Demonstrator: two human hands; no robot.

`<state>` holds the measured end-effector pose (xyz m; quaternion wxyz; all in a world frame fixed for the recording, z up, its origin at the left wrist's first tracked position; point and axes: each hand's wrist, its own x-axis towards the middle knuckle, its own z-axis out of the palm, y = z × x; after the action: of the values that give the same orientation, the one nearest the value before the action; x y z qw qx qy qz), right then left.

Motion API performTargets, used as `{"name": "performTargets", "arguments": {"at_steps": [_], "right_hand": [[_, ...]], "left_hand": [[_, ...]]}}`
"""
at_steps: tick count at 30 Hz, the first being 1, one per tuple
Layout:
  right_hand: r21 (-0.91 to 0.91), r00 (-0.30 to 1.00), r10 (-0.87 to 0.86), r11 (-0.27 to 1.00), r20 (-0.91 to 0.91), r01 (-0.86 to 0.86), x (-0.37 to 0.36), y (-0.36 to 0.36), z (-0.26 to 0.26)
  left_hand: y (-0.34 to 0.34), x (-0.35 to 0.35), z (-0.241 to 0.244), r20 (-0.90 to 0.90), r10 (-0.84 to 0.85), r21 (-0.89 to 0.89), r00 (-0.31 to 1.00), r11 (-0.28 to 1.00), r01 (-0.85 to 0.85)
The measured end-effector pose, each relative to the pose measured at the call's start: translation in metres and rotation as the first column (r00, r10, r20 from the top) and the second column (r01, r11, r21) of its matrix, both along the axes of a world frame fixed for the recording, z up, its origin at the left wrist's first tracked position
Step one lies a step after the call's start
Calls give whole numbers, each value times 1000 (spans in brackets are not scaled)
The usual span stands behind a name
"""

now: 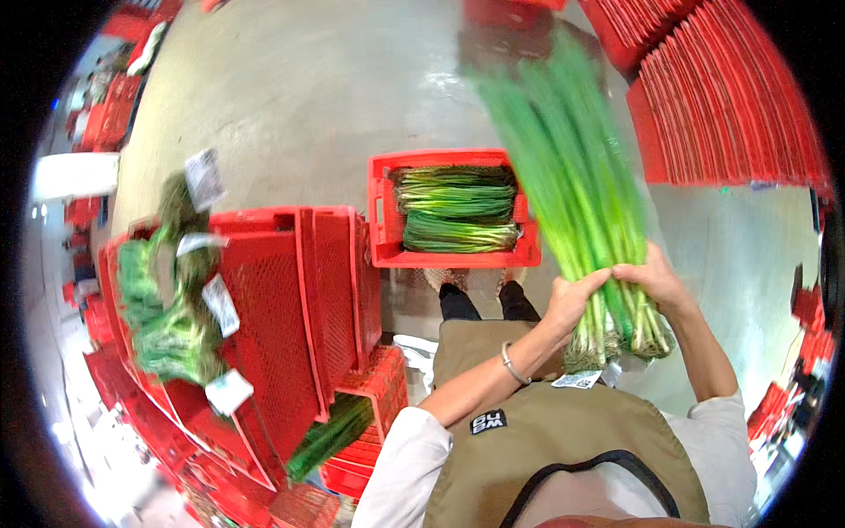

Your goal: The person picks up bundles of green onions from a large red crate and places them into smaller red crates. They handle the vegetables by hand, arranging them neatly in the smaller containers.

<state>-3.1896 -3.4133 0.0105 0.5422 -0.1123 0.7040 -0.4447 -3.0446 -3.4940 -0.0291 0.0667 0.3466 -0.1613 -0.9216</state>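
Observation:
My left hand (577, 300) and my right hand (653, 277) close together around the lower white stalks of several bundles of green onions (584, 204). Their leafy tops point away from me and are blurred, while the roots hang towards my apron (561, 429). Paper tags (577, 379) with print lie at the root ends. Left of the held onions, a red plastic crate (455, 259) stands in front of my feet. Inside it, more green onions (459, 198) are laid crosswise in rows.
At left, tagged green onion bunches (175, 330) lie on large red crates (264, 317). A lower crate (389, 383) there holds long green onions (333, 432). Stacked red crates (719, 105) stand at the upper right. Grey concrete floor (297, 112) stretches ahead.

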Motion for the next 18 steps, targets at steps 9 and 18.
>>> {"name": "performTargets", "arguments": {"at_steps": [9, 18], "right_hand": [[-260, 680, 382, 924, 626, -280, 39, -42, -179], [93, 540, 123, 931, 832, -354, 40, 7, -331]], "left_hand": [[7, 50, -78, 588, 204, -84, 783, 978, -192], [20, 39, -227, 709, -71, 163, 701, 984, -66]]}}
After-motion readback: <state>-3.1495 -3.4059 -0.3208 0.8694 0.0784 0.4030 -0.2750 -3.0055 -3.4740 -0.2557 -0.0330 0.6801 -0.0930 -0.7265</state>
